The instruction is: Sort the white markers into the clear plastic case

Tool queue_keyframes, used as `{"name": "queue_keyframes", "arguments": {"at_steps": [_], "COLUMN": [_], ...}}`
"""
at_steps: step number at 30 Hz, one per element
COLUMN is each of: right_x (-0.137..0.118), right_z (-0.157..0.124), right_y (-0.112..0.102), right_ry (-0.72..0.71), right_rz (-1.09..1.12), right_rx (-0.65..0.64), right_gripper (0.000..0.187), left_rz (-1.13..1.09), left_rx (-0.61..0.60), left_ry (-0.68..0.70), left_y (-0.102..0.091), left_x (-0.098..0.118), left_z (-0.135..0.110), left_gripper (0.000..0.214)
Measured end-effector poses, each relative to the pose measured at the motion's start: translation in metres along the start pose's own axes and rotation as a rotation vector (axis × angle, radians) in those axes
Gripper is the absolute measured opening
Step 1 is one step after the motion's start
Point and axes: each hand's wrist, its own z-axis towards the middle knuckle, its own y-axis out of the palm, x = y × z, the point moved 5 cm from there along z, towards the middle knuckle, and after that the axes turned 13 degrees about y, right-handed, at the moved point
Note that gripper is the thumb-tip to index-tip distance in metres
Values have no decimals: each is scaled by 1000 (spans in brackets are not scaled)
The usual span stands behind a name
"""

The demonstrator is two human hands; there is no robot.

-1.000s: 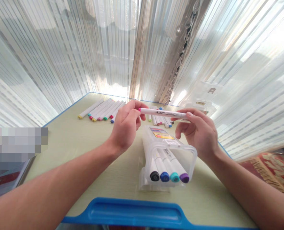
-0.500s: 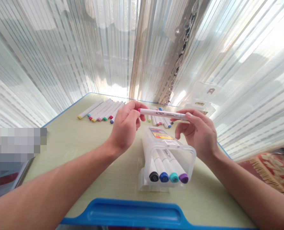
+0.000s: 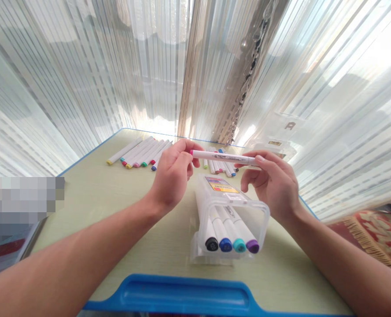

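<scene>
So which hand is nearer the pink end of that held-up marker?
Left. The left hand is right at the pink end, while the right hand holds the marker near its opposite end.

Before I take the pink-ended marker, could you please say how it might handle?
The pink-ended marker is likely stiff: it spans left hand and right hand unbent. Probably light, being only pinched; slim and seemingly round, it might roll.

Loose markers (image 3: 140,154), case (image 3: 222,193) on table (image 3: 116,189)
</scene>
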Motion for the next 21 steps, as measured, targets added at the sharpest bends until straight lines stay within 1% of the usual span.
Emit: {"name": "queue_keyframes", "arguments": {"at_steps": [21], "right_x": [0], "right_z": [0], "right_y": [1], "right_ry": [-7], "right_rz": [-6], "right_rx": [-3], "right_gripper": [13], "left_rz": [-3], "left_rx": [8], "left_ry": [-14], "left_y": [1], "left_x": [1], "left_z": [0], "left_gripper": [17]}}
